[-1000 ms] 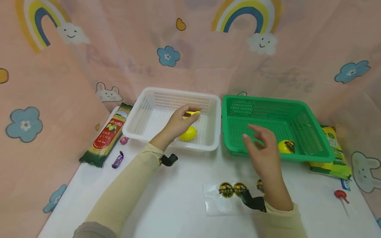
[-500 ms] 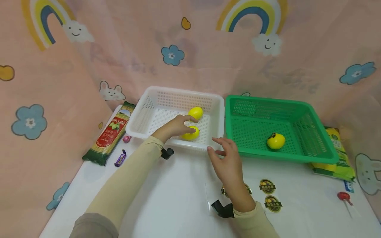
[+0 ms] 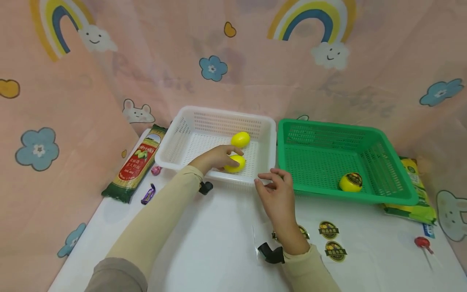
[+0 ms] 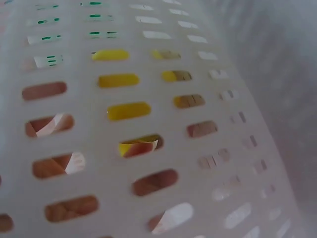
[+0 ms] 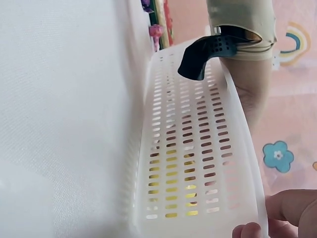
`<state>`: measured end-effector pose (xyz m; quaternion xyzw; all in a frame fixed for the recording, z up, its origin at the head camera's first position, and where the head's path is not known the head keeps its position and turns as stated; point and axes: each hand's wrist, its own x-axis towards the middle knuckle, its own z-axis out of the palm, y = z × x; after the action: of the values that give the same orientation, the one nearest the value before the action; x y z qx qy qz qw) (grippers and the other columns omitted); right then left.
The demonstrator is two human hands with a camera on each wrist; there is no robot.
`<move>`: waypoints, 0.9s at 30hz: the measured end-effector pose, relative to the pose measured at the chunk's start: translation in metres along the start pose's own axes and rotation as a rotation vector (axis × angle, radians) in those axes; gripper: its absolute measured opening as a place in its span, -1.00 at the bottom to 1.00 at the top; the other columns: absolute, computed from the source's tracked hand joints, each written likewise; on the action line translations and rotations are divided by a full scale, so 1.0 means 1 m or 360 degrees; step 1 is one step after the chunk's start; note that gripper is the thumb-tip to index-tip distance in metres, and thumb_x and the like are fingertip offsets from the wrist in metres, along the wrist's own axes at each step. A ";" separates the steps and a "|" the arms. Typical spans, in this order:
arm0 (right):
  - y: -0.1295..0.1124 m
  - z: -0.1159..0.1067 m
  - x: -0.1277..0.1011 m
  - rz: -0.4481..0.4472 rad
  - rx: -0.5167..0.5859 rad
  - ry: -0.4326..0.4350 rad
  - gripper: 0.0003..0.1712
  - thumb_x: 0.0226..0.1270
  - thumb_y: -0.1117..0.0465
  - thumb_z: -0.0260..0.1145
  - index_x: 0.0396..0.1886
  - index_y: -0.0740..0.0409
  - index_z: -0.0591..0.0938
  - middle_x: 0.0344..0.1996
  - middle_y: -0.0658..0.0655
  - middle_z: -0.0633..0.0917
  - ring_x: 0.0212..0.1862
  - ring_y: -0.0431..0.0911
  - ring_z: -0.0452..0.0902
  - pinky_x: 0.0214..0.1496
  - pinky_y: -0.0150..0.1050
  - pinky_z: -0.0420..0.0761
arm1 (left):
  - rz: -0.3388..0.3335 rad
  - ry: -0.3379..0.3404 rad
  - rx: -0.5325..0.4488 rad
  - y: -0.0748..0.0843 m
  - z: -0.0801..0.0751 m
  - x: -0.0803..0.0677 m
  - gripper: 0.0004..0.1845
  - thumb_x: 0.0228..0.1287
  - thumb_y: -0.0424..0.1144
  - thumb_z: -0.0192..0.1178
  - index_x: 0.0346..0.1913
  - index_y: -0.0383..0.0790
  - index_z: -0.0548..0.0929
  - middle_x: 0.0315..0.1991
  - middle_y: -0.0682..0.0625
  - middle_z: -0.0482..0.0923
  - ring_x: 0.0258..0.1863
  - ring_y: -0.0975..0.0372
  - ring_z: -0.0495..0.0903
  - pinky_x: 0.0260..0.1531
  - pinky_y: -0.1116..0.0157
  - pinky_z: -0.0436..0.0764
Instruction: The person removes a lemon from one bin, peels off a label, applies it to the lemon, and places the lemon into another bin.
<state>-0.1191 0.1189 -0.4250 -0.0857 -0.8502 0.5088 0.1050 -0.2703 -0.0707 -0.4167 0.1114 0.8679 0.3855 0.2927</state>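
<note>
In the head view a white basket (image 3: pixel 173 166) holds two lemons. My left hand (image 3: pixel 215 157) reaches over its front rim and grips the nearer lemon (image 3: pixel 237 164), thumb and fingers around it. The farther lemon (image 3: pixel 240 139) lies just behind. Through the slots in the left wrist view, yellow peel (image 4: pixel 129 111) and parts of the fingers show. My right hand (image 3: pixel 279 198) pinches the white basket's rim at its front right corner; the right wrist view has the thumb outside and fingers (image 5: pixel 292 206) over the rim.
A green basket (image 3: pixel 350 195) stands to the right, holding a lemon (image 3: pixel 350 183) with a black-gold sticker. Sheet stickers (image 3: pixel 328 230) lie in front. Pasta (image 3: pixel 135 166) and small candies (image 3: pixel 148 194) are left; a green-yellow packet (image 3: pixel 416 207) and red lollipop (image 3: pixel 422 242) are right.
My right hand has moved left from the green basket to the white basket's corner. My left hand has lowered onto the nearer lemon. The stickered lemon in the green basket has rolled about.
</note>
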 end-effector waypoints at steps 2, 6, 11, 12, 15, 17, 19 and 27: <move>-0.001 0.000 0.001 0.0015 0.0009 -0.0009 -0.78 0.42 0.22 0.50 -0.06 0.26 0.82 0.30 0.16 0.45 -0.11 -0.01 0.60 -0.10 -0.38 0.65 | 0.0007 -0.0001 0.0022 0.000 0.001 0.000 -0.49 0.49 -0.20 0.34 0.44 0.02 0.60 0.56 -0.26 0.29 0.31 -0.03 0.47 0.06 0.17 0.68; -0.002 -0.001 0.001 0.0033 0.0000 -0.0027 -0.79 0.42 0.22 0.50 -0.08 0.27 0.83 0.30 0.16 0.46 -0.11 -0.02 0.61 -0.15 -0.45 0.60 | 0.0039 -0.0040 0.0049 0.001 0.003 -0.003 -0.51 0.53 -0.22 0.28 0.45 0.03 0.59 0.55 -0.18 0.34 0.19 0.02 0.51 0.01 0.19 0.66; -0.002 -0.002 0.001 0.0008 -0.0038 -0.0024 -0.80 0.42 0.22 0.50 -0.09 0.27 0.84 0.29 0.16 0.48 -0.13 -0.02 0.61 -0.17 -0.40 0.61 | 0.0114 -0.0058 0.0170 0.001 0.003 -0.004 -0.55 0.59 -0.23 0.18 0.45 0.06 0.60 0.47 -0.05 0.45 -0.12 0.12 0.52 -0.14 0.26 0.59; -0.002 -0.002 0.001 0.0003 -0.0043 -0.0023 -0.80 0.42 0.22 0.50 -0.10 0.27 0.84 0.29 0.17 0.48 -0.14 -0.02 0.61 -0.17 -0.39 0.61 | 0.0130 -0.0051 0.0193 0.001 0.003 -0.004 -0.55 0.60 -0.24 0.17 0.45 0.05 0.60 0.46 -0.05 0.47 -0.18 0.14 0.52 -0.17 0.27 0.58; -0.002 -0.002 0.002 -0.0003 -0.0046 -0.0024 -0.80 0.41 0.23 0.51 -0.10 0.28 0.84 0.29 0.18 0.48 -0.14 -0.01 0.61 -0.17 -0.37 0.61 | 0.0156 -0.0021 0.0230 0.001 0.004 -0.003 -0.55 0.59 -0.25 0.16 0.45 0.03 0.60 0.41 -0.06 0.50 -0.30 0.18 0.48 -0.19 0.26 0.58; -0.002 -0.002 0.002 -0.0001 -0.0047 -0.0026 -0.80 0.41 0.23 0.51 -0.11 0.28 0.84 0.29 0.18 0.48 -0.14 -0.01 0.62 -0.17 -0.36 0.61 | 0.0169 0.0033 0.0225 0.000 0.004 -0.002 -0.56 0.58 -0.24 0.17 0.44 0.01 0.61 0.40 -0.09 0.50 -0.28 0.17 0.49 -0.11 0.21 0.60; -0.002 -0.002 0.003 -0.0002 -0.0048 -0.0032 -0.80 0.41 0.23 0.51 -0.11 0.28 0.84 0.29 0.18 0.48 -0.14 -0.01 0.62 -0.17 -0.33 0.61 | 0.0182 0.0113 0.0178 0.000 0.003 -0.001 -0.56 0.58 -0.22 0.19 0.44 0.02 0.60 0.42 -0.12 0.48 -0.19 0.15 0.53 -0.01 0.15 0.61; -0.002 -0.002 0.005 -0.0007 -0.0071 -0.0041 -0.81 0.40 0.23 0.51 -0.12 0.28 0.84 0.29 0.18 0.48 -0.14 -0.01 0.61 -0.16 -0.25 0.62 | 0.0385 0.0469 -0.0341 0.010 -0.003 -0.014 -0.55 0.61 -0.19 0.21 0.47 0.05 0.55 0.36 -0.15 0.47 0.00 0.00 0.66 0.04 0.03 0.74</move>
<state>-0.1235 0.1211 -0.4218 -0.0795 -0.8627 0.4906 0.0931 -0.2612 -0.0714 -0.4016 0.1254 0.8357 0.5201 0.1243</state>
